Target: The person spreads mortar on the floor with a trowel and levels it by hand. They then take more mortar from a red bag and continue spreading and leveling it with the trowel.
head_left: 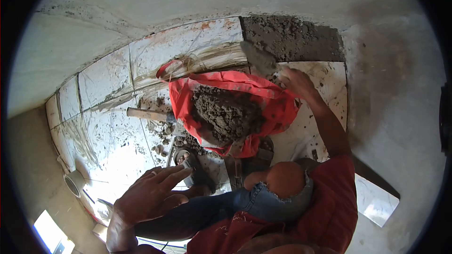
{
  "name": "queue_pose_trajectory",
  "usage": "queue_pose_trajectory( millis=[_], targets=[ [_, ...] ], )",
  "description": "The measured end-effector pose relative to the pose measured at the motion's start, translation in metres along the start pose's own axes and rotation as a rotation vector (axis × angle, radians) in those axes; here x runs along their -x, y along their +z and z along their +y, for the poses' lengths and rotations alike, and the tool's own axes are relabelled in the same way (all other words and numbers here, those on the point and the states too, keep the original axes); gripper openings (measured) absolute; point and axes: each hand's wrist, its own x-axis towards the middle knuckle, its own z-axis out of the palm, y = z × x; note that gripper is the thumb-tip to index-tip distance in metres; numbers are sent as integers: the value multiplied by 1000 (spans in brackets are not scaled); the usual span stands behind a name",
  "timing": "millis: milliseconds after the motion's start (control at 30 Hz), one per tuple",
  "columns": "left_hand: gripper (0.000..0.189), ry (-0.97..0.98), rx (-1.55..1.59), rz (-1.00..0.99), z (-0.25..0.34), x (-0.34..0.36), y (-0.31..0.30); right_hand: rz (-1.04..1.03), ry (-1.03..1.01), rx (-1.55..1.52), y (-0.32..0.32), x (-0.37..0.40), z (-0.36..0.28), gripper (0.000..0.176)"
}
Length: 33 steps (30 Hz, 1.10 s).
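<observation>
My right hand (297, 83) is closed around the handle of a trowel (259, 59), its grey, mortar-smeared blade reaching over the near left edge of a bed of wet mortar (301, 40). Just below the blade lies a red bag (275, 113), spread wide around a heap of dark mortar (226, 113). My left hand (153, 194) hovers over my leg with its fingers stretched out and nothing in it; a ring shows on one finger. Smeared white floor tiles (103, 77) border the mortar bed.
A tool with a wooden handle (147, 114) lies left of the bag, its head partly hidden. Another wooden handle (238, 167) shows by my feet. Mortar crumbs dot the tiles. Walls (391, 80) close in behind and right. A tile (376, 200) lies at lower right, a round container (74, 183) far left.
</observation>
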Motion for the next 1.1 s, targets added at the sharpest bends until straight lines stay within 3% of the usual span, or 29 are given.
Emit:
queue_pose_trajectory(
  millis=[100, 200, 333, 433, 467, 533, 567, 667, 800, 900, 1000, 1033, 1067, 1100],
  targets=[
    [56, -37, -17, -19, 0, -2, 1, 160, 187, -86, -10, -23, 29, 35],
    [55, -28, 25, 39, 0, -4, -1, 267, 156, -20, -20, -22, 33, 39],
    [55, -41, 25, 19, 2, -11, -3, 105, 1, -98, -14, -27, -4, 49],
    [55, -39, 5, 14, 2, -19, -3, 250, -32, -197, 10, -66, -8, 49],
    [55, -44, 4, 16, 2, -21, -3, 248, -26, -201, 6, -70, -2, 49],
    [55, -47, 3, 10, 2, -22, -3, -23, 311, -500, -26, -66, -7, 49],
    [56, -69, 9, 2, 1, -20, -3, 23, 168, -412, -40, -55, 5, 52],
    [57, -108, 25, 0, -3, -12, 1, -37, 183, -578, -33, -43, 65, 60],
    [59, -105, 60, 14, -2, -8, 3, 121, 323, -490, -45, -21, 23, 59],
    [58, -106, 33, 10, 3, -17, -2, -7, 71, -393, -40, -36, 10, 53],
    [59, -84, -20, 24, -2, -23, 0, -42, 176, -398, -57, -54, 19, 53],
    [59, -76, -27, 17, -1, -22, 0, 94, 202, -420, -55, -52, 34, 51],
    [59, -89, -8, 6, -1, -20, 1, 103, 210, -421, -57, -45, 50, 51],
    [59, -104, 13, 0, -2, -19, 1, 13, 271, -457, -76, -31, 44, 51]
  ],
)
